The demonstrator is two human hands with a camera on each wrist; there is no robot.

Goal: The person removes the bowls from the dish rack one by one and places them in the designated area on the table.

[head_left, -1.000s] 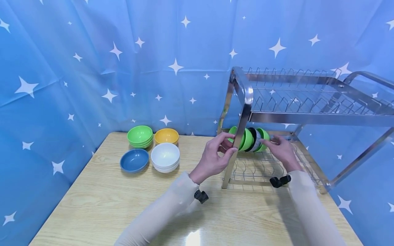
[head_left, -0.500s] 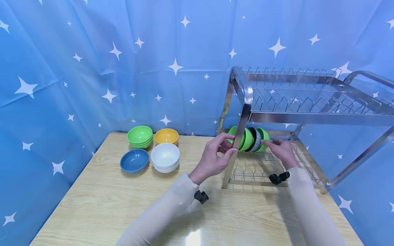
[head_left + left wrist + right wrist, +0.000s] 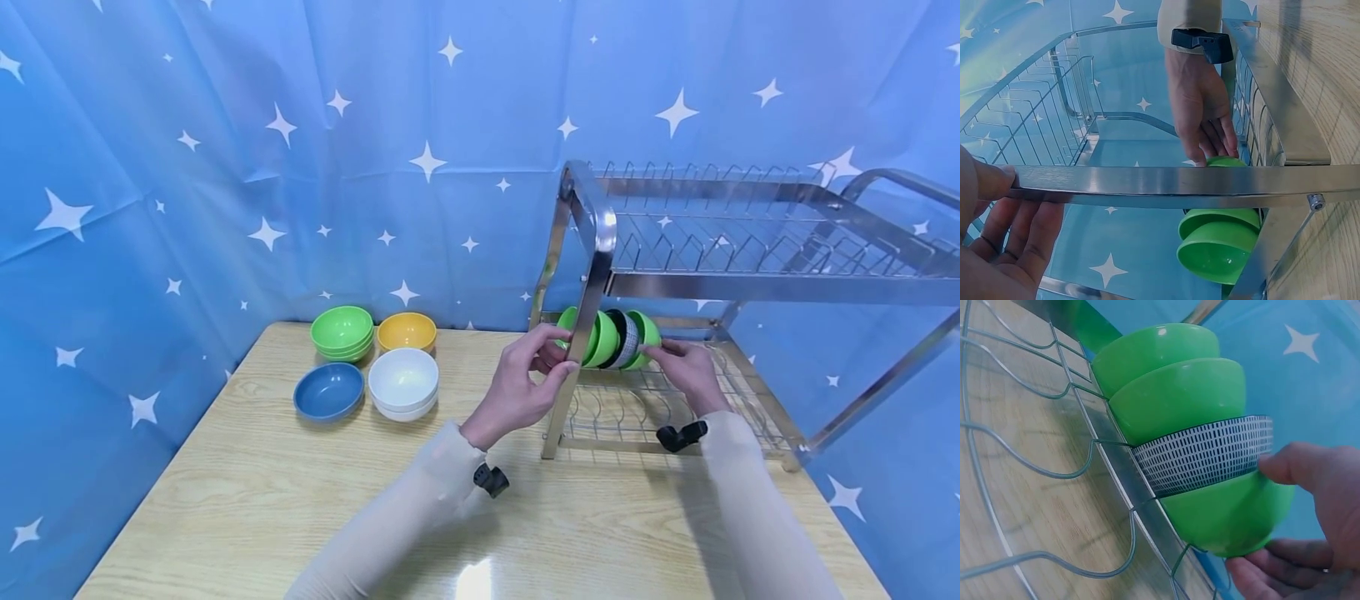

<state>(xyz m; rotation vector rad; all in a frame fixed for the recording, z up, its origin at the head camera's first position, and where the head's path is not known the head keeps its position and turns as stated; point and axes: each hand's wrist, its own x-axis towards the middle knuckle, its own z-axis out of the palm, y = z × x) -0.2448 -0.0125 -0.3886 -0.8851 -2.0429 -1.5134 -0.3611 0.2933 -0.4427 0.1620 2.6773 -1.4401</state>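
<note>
My left hand [image 3: 521, 383] grips the left front post of a metal dish rack [image 3: 750, 288], thumb on one side of the post [image 3: 1179, 181] and fingers on the other. On the rack's lower tier, bowls stand on edge in a row between the wires. My right hand [image 3: 686, 377] pinches the rightmost green bowl [image 3: 1229, 515], its thumb at the rim and its fingers under the base. Against that bowl leans a black-and-white patterned bowl [image 3: 1204, 453]. Beyond it are two more green bowls [image 3: 1179, 397], partly behind the post in the head view.
Left on the wooden table [image 3: 225, 500] stand stacked green bowls [image 3: 341, 329], a yellow bowl [image 3: 406, 332], stacked white bowls [image 3: 402, 381] and a blue bowl [image 3: 327, 392]. The rack's wire upper tier [image 3: 720, 229] overhangs the row. A starry blue curtain [image 3: 465, 167] hangs behind.
My right hand's spread fingers have drawn in around the rightmost green bowl, which has shifted very slightly. The left hand keeps its place on the post.
</note>
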